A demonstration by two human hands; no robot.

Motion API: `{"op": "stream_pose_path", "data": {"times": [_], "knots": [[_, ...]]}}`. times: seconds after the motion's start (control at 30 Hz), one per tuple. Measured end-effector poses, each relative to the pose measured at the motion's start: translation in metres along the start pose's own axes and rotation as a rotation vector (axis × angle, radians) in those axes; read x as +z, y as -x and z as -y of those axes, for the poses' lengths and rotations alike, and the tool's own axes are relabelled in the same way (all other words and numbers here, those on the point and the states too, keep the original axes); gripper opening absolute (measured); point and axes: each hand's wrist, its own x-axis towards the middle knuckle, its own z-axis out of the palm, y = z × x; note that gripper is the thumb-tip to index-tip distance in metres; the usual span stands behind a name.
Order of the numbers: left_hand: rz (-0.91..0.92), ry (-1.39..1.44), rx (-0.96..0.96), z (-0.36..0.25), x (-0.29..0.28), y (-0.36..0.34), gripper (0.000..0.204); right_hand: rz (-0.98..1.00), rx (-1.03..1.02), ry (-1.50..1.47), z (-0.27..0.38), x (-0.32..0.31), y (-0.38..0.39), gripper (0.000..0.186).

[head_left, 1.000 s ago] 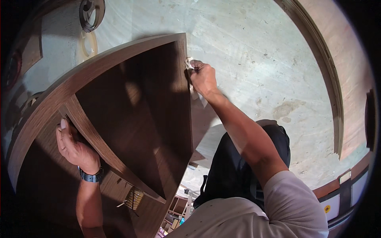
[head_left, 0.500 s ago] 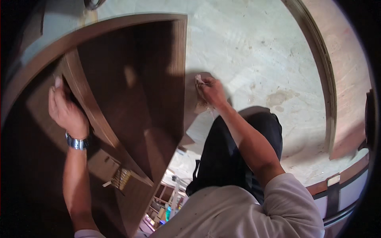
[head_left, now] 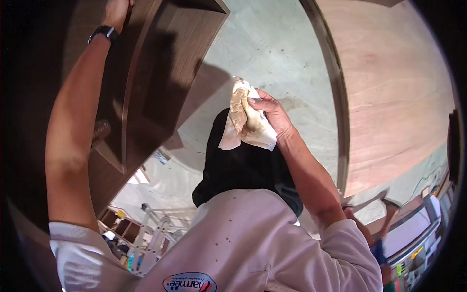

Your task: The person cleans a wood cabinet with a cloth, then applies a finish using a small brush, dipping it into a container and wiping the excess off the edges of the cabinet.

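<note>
A crumpled white rag (head_left: 248, 119) with tan-brown stains hangs from my right hand (head_left: 273, 111). The thumb presses on its face while the other fingers are behind it, and it is held above my dark-trousered legs. At the upper left my left hand (head_left: 116, 13), with a watch on its wrist, reaches to the dark brown wooden cabinet (head_left: 187, 34). That hand is beside the cabinet's inner divider and seems to touch the wood, but most of its fingers are cut off by the picture's top edge.
A pale plywood panel (head_left: 389, 97) with a dark edge stands on the right. Between it and the cabinet lies a stained grey floor (head_left: 262, 39). A metal ladder (head_left: 153, 236) and shelving show at the lower left. Another person's legs (head_left: 362, 226) are at the lower right.
My right hand has come away from the floor-side surface near the cabinet edge and lifted the rag, now spread wider. My left hand has moved up along the cabinet; my view has turned.
</note>
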Motion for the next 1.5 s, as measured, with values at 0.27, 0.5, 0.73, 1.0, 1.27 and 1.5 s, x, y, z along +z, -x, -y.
{"op": "stream_pose_path", "data": {"times": [0.27,0.5,0.73,1.0,1.27,1.5], "knots": [[-0.343,0.028,0.124,-0.011,0.070,0.239,0.021,-0.123,-0.120,0.220,0.005,0.004,0.038,0.040],[-0.542,-0.099,-0.513,0.141,0.052,0.537,0.020,-0.264,-0.005,0.285,-0.041,-0.006,0.020,0.029],[-1.156,-0.242,-0.477,0.148,-0.048,0.621,0.023,-0.176,0.111,0.546,-0.094,0.025,-0.007,0.028],[-0.706,-0.621,-0.624,0.332,-0.178,0.640,0.082,-0.149,0.159,0.886,-0.152,0.084,0.053,0.032],[-0.436,-0.689,-0.937,0.416,-0.170,0.583,0.136,-0.397,-0.001,1.291,-0.123,0.071,0.147,0.039],[-0.254,-0.523,-1.053,0.377,-0.201,0.585,0.137,-0.554,0.159,1.194,-0.202,0.063,-0.022,0.038]]}}
